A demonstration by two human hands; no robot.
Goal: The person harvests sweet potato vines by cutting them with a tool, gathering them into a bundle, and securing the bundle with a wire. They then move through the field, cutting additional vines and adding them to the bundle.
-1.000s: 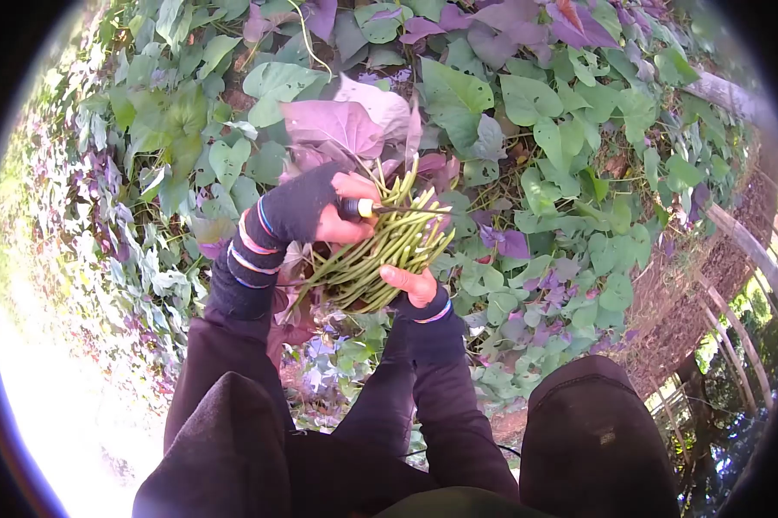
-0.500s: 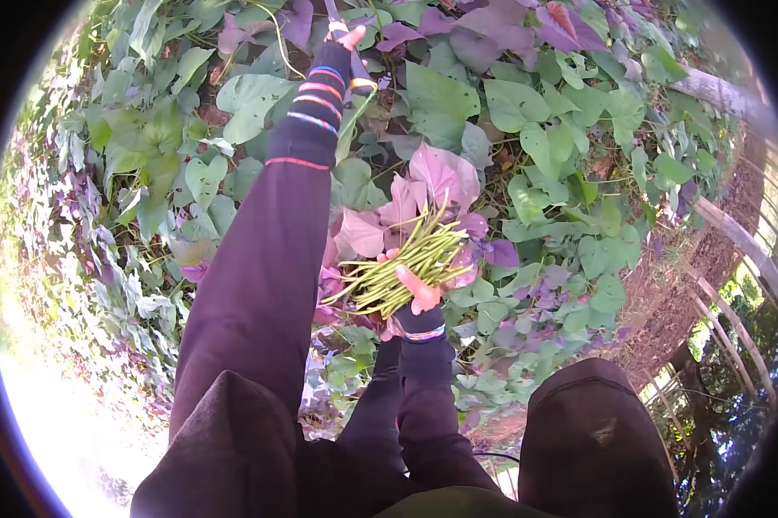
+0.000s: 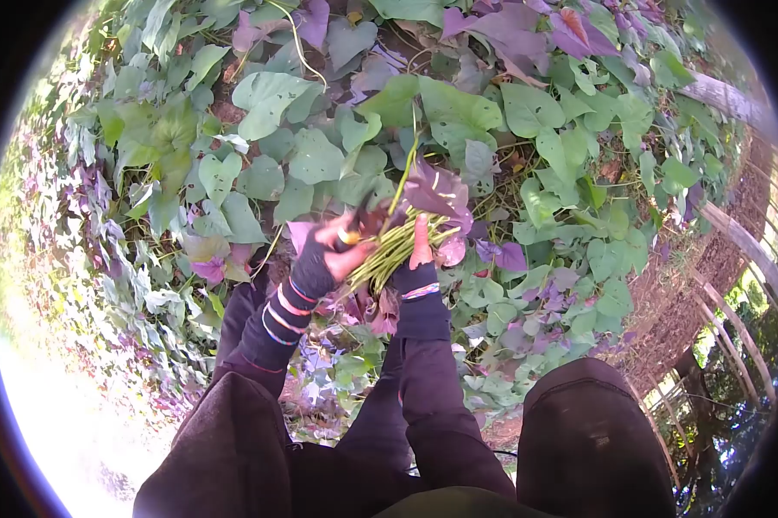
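Note:
My right hand (image 3: pixel 421 246) is closed around a thick bundle of green leaf stems (image 3: pixel 392 252), its thumb lying over them. Purple leaves (image 3: pixel 436 192) hang from the far side of the bundle. My left hand (image 3: pixel 341 250), in a dark fingerless sleeve with coloured bands, is closed close against the bundle's left side. A dark tool (image 3: pixel 365 220) with an orange-yellow part shows at its fingers, too blurred to name its kind. One longer green stem (image 3: pixel 405 173) rises from the bundle near the left fingers.
Dense green and purple heart-shaped leaves (image 3: pixel 315 157) cover the ground around my hands. To the right lie a strip of bare brown soil (image 3: pixel 708 268) and pale wooden poles (image 3: pixel 738 237). My dark-clad knees (image 3: pixel 592 432) frame the near side.
My left hand has come back from the far leaves to the bundle. A longer stem now stands beside the others. My right hand still grips the bundle in nearly the same place.

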